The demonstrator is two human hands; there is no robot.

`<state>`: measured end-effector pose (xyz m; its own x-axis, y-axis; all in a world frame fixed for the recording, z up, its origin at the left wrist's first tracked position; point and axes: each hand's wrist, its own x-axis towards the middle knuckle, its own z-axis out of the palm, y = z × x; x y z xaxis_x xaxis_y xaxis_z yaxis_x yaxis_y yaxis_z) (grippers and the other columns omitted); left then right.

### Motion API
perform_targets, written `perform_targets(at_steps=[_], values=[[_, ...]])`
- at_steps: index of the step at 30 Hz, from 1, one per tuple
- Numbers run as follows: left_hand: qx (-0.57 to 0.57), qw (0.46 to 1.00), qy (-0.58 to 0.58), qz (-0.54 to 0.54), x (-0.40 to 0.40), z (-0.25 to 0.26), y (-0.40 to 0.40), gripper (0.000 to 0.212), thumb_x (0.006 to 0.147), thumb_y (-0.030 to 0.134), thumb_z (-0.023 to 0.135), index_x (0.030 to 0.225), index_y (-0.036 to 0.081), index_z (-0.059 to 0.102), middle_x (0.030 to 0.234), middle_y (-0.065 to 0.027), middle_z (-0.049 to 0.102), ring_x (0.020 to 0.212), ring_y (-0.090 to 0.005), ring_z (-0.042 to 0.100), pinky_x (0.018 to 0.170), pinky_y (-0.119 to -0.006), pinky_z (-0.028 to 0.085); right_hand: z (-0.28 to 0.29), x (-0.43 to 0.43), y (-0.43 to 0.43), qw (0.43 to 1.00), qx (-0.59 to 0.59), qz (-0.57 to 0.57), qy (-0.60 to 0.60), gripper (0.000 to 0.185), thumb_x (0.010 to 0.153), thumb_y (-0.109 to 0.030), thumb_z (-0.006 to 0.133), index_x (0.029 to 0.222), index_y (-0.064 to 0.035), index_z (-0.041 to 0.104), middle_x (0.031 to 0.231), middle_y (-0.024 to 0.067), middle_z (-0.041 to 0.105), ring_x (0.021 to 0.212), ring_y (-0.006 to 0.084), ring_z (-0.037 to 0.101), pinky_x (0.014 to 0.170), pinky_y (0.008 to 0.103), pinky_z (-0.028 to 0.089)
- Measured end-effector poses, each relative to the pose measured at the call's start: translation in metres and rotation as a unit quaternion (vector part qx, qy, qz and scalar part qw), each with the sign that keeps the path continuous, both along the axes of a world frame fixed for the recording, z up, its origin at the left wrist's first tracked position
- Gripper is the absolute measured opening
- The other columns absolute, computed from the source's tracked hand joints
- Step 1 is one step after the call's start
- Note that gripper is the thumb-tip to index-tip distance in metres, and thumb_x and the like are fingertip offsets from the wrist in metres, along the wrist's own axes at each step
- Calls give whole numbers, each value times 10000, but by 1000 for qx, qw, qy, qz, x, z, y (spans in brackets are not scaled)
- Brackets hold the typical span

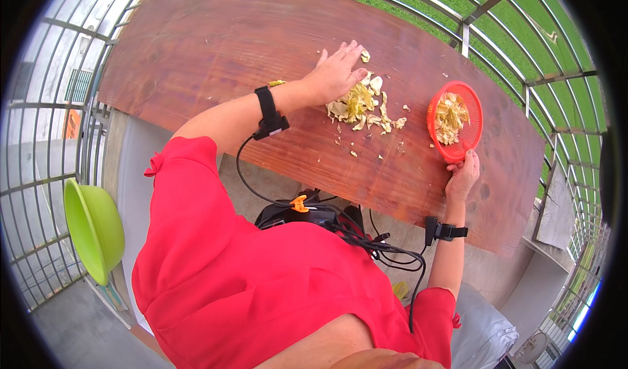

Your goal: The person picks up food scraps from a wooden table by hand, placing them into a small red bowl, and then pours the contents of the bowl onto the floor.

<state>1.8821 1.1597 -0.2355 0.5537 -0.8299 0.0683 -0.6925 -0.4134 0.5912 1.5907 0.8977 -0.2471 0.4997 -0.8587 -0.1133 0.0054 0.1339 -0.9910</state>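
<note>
Flat-palmed, with fingers spread, my left hand point(338, 72) reaches over the wooden table at the upper left edge of a loose pile of dried, pale yellow leafy pieces point(357, 103). It grips nothing; whether the palm presses on the wood I cannot tell. One loose piece point(365, 56) lies by its fingertips, and a yellowish piece point(277, 82) shows beside the left forearm. To the right, my right hand point(462, 175) pinches the near rim of a red plastic mesh basket point(473, 132). Similar dried pieces point(450, 116) sit inside this basket, which looks tilted.
Crumbs and small flakes point(353, 153) dot the reddish-brown wooden table point(211, 45). Metal bars point(465, 40) run behind its far edge. Black cables point(363, 244) hang at my waist near an orange clip point(299, 203). A green plastic basin point(104, 226) is at the left.
</note>
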Motion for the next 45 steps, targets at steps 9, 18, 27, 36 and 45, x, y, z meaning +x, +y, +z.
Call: perform_targets(at_steps=[9, 18, 27, 36, 45], values=[[90, 987, 33, -132, -5, -23, -35, 673, 996, 511, 306, 1464, 29, 259, 1514, -223, 259, 1423, -414, 161, 1131, -575, 132, 9, 5, 4, 999, 22, 21, 28, 303, 974, -274, 513, 1059, 16, 533, 841, 87, 643, 554, 140, 626, 435, 207, 463], [51, 999, -13, 0, -68, 28, 44, 530, 958, 233, 524, 1392, -19, 354, 1433, -235, 392, 1366, -407, 312, 1136, -461, 237, 22, 4, 10, 996, -22, 45, 69, 196, 963, -133, 501, 1038, 22, 595, 829, 64, 650, 529, 87, 581, 428, 196, 447], [-34, 985, -136, 100, -94, -3, 102, 450, 885, 72, 584, 1310, -2, 456, 1326, -215, 498, 1287, -399, 417, 1108, -478, 293, 172, -18, 90, 957, -122, 210, 158, 191, 957, -117, 503, 1049, 21, 599, 766, -37, 525, 604, 6, 442, 522, 163, 353], [-58, 978, -173, 101, -105, -22, 99, 518, 918, 171, 575, 1368, -14, 399, 1408, -182, 412, 1349, -357, 342, 1134, -494, 231, 235, -51, 144, 970, -161, 178, -26, 369, 899, -114, 450, 1154, 140, 532, 1090, 213, 609, 959, 229, 608, 860, 302, 451], [-78, 976, -170, 111, -103, -23, 101, 453, 952, 164, 529, 1359, -3, 420, 1391, -170, 439, 1351, -344, 350, 1138, -486, 230, 256, -46, 151, 962, -177, 202, 40, 354, 917, -164, 477, 1134, 105, 556, 1031, 159, 603, 911, 190, 583, 831, 287, 435]])
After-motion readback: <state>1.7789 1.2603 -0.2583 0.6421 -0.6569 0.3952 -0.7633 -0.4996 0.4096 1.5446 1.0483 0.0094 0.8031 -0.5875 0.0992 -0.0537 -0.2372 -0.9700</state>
